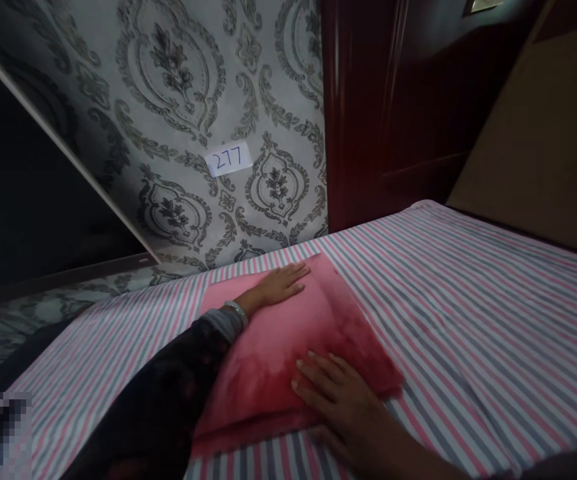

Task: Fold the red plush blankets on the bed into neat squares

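Note:
A folded cloth (288,333), pale pink shading into dark red, lies flat on a striped sheet. Across its far part rests my left hand (281,283), palm down with the fingers stretched out; a bracelet circles that wrist below a dark sleeve. My right hand (343,400) lies flat on the red near-right part, fingers spread, with its thumb by the near edge. Neither hand grips anything. What kind of garment or linen the cloth is, I cannot tell.
The sheet (468,300) has pink, grey and white stripes. Behind it stand a patterned wall (183,120) with a paper marked 277 (228,159) and a dark red wooden door (363,113). A large dark panel (33,180) is at the left, a brown board (543,140) at the right.

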Demonstrator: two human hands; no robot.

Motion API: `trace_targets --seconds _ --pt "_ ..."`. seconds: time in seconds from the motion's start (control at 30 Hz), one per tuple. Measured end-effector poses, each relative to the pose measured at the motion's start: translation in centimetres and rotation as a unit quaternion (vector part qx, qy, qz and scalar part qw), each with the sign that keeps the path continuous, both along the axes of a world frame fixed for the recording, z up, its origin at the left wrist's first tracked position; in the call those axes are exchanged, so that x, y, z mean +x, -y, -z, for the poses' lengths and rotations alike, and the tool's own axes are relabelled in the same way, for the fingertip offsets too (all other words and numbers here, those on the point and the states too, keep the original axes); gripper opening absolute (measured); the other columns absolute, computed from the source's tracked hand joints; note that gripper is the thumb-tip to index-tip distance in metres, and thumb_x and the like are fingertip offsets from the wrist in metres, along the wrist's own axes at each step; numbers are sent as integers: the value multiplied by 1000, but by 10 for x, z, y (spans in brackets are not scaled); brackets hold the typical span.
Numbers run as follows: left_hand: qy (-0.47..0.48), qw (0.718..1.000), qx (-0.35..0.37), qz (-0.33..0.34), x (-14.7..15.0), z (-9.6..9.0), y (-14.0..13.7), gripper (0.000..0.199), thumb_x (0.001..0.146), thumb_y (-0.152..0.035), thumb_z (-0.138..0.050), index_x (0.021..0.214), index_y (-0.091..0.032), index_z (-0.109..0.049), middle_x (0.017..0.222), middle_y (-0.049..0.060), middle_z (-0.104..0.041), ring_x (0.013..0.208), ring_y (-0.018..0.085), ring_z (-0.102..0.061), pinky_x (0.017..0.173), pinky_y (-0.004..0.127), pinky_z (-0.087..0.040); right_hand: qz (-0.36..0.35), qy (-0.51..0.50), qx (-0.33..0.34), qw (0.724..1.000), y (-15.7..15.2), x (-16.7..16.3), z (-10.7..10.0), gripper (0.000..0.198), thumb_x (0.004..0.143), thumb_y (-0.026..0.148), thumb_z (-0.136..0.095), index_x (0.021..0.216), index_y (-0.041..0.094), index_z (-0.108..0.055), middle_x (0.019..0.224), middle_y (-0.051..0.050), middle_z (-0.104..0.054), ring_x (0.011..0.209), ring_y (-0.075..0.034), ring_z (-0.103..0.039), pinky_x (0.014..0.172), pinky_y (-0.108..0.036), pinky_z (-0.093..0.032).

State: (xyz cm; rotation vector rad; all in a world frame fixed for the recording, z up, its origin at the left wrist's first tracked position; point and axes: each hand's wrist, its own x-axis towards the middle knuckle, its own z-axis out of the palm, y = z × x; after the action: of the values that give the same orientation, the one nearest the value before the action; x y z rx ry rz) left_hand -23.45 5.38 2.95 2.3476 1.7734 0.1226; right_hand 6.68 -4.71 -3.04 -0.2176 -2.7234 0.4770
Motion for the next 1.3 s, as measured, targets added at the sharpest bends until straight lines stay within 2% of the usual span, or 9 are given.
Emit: trace_targets --seconds 0.1,0.2,0.3,0.4,0.63,0.73,0.83,1.0,1.3 --pt "46 998 29 -34 -5 7 -6 67 101 -62 -22 156 -26 -37 160 4 -39 147 19 -37 122 35 -26 3 0 5 1000 0 0 -1 69 91 31 -64 155 30 -38 161 -4 -35 147 -31 -31 119 -56 -30" --pt "32 995 56 -70 1 5 -3 60 103 -54 -21 153 -26 -41 154 4 -49 141 21 -45 120 42 -30 5 -3 12 1000 0 -1 -3 68 91 31 -66 154 30 -40 160 -4 -37 147 -31 -32 119 -55 -30" --pt "-35 990 64 -117 13 -6 2 56 103 -50 -28 153 -28 -39 155 7 -48 145 27 -39 122 57 -20 13 -20 27 999 -2 -1 -2 62 92 31 -63 152 31 -44 159 -4 -39 147 -28 -32 119 -55 -30" --pt "-30 986 75 -148 25 -19 14 60 102 -51 -36 154 -22 -38 160 12 -38 151 31 -28 123 58 -13 19 -38 41 998 -4 1 0 56 95 28 -59 149 31 -47 156 -4 -44 145 -26 -37 117 -54 -34" --pt "222 974 33 8 57 -39 100 71 102 -59 -13 152 -19 -43 157 8 -44 144 22 -42 122 39 -31 -17 -75 37 996 11 -24 -37 46 98 27 -54 144 23 -53 146 -10 -56 140 -25 -43 118 -52 -32" --pt "233 971 -7 56 65 -43 139 68 103 -58 -13 153 -22 -42 158 6 -43 146 22 -38 123 41 -29 -81 -48 16 995 19 -47 -51 46 97 31 -58 142 25 -55 148 -8 -54 140 -25 -40 118 -49 -30" --pt "148 985 -39 81 59 -37 160 66 103 -57 -13 156 -24 -36 163 6 -33 152 23 -24 126 49 -15 -111 -18 -7 994 22 -60 -44 49 97 33 -60 145 26 -53 150 -6 -52 142 -25 -38 120 -48 -27" --pt "18 996 -11 91 23 -16 147 62 103 -59 -21 159 -33 -26 167 3 -20 156 25 -10 124 55 -3 -108 9 -23 994 22 -60 -24 53 97 32 -58 148 26 -49 149 -6 -53 144 -24 -36 122 -48 -23" --pt "-8 994 5 -106 -61 -7 80 62 102 -59 -27 157 -31 -31 165 5 -27 152 26 -25 122 52 -19 -105 26 -36 993 19 -55 -24 55 96 31 -59 150 28 -46 160 -3 -39 148 -22 -32 124 -44 -22"
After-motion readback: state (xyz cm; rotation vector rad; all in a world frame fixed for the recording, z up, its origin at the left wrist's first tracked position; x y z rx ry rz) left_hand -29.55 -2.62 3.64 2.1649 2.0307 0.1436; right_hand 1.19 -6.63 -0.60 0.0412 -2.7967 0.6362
